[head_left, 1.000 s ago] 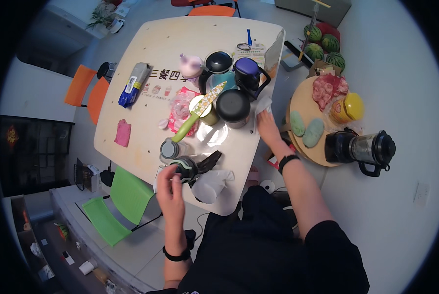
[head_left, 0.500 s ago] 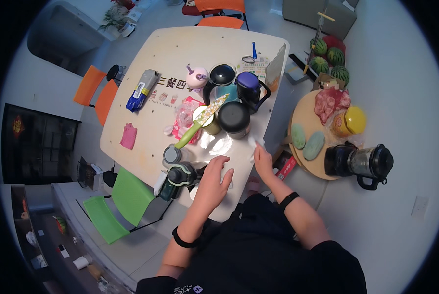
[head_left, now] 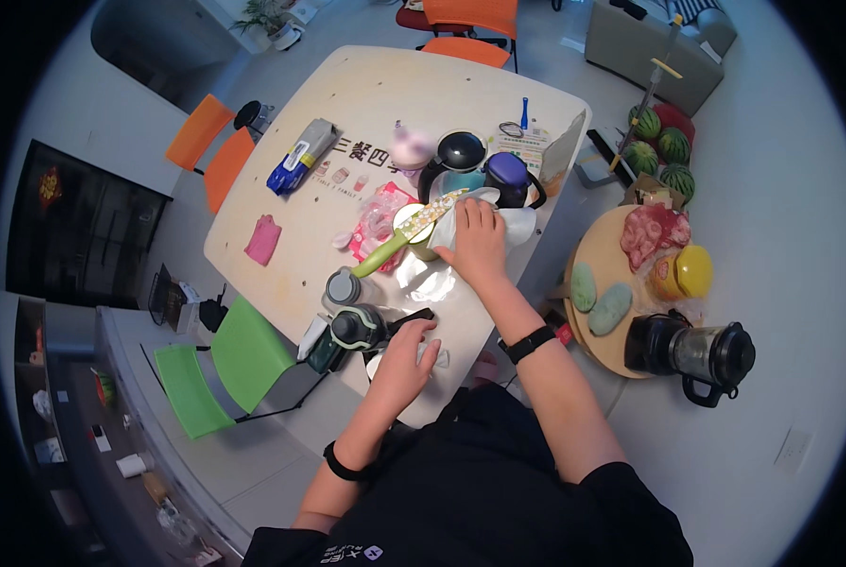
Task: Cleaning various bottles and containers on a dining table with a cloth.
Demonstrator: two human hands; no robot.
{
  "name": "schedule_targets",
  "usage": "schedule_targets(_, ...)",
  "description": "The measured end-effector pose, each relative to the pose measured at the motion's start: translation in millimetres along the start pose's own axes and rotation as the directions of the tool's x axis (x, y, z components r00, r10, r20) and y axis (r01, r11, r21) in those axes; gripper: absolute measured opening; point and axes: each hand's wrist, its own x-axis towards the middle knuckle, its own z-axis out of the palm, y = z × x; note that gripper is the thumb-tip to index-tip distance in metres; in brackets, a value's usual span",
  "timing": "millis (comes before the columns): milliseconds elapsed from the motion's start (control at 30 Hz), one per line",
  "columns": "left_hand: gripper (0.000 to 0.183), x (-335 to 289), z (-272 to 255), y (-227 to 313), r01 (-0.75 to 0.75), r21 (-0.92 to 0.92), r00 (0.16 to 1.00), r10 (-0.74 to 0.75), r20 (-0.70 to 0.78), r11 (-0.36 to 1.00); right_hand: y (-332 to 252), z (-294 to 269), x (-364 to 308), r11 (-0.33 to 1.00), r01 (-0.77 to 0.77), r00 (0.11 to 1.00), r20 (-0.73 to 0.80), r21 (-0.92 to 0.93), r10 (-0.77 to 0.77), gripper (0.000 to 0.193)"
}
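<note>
My right hand [head_left: 478, 244] is spread over a white wipe [head_left: 518, 225], pressing it down on the dark-lidded container, which is now mostly hidden. Beside it, a green-handled knife [head_left: 382, 255] with a flower-patterned blade lies across a round white-topped container [head_left: 414, 225]. My left hand [head_left: 404, 367] hovers low at the near edge of the table, fingers apart and apparently holding nothing. Just left of that hand stand a black bottle with a pale green loop [head_left: 355, 327] and a grey-lidded clear bottle [head_left: 342, 287].
Behind my right hand stand a purple-lidded jug [head_left: 507, 172], a black-topped pitcher [head_left: 461, 151] and a pink cup [head_left: 411, 151]. A wipes pack [head_left: 302, 159] and pink cloth [head_left: 263, 240] lie on the table [head_left: 253, 198]. A blender [head_left: 702, 350] occupies the round side table [head_left: 588, 236].
My right hand has moved forward and left with the white wipe, onto the dark lid. The left hand has drawn back toward me. The whole view has shifted slightly.
</note>
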Motion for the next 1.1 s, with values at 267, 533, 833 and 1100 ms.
schedule_targets(267, 0.031, -11, 2, -5, 0.121, -0.134, 0.991, -0.111, 0.081, 0.984, -3, -12, -17, 0.991, 0.037, 0.98, 0.2, -0.127, -0.011, 0.093)
schedule_targets(533, 0.033, -9, 12, -13, 0.062, -0.103, 0.998, -0.058, 0.037, 0.993, -32, -40, -97, 0.98, 0.178, 0.966, 0.174, 0.09, -0.192, 0.088)
schedule_targets(833, 0.073, 22, 65, -38, 0.103, -0.171, 0.985, -0.125, -0.122, 0.98, -9, 1, -117, 0.387, -0.288, 0.933, 0.166, 0.876, 0.319, 0.037)
schedule_targets(1100, 0.103, 36, 98, -53, 0.024, 0.166, 0.982, 0.009, -0.191, 0.986, 11, 29, -142, 0.046, -0.673, 0.704, 0.621, 0.738, 0.344, 0.08)
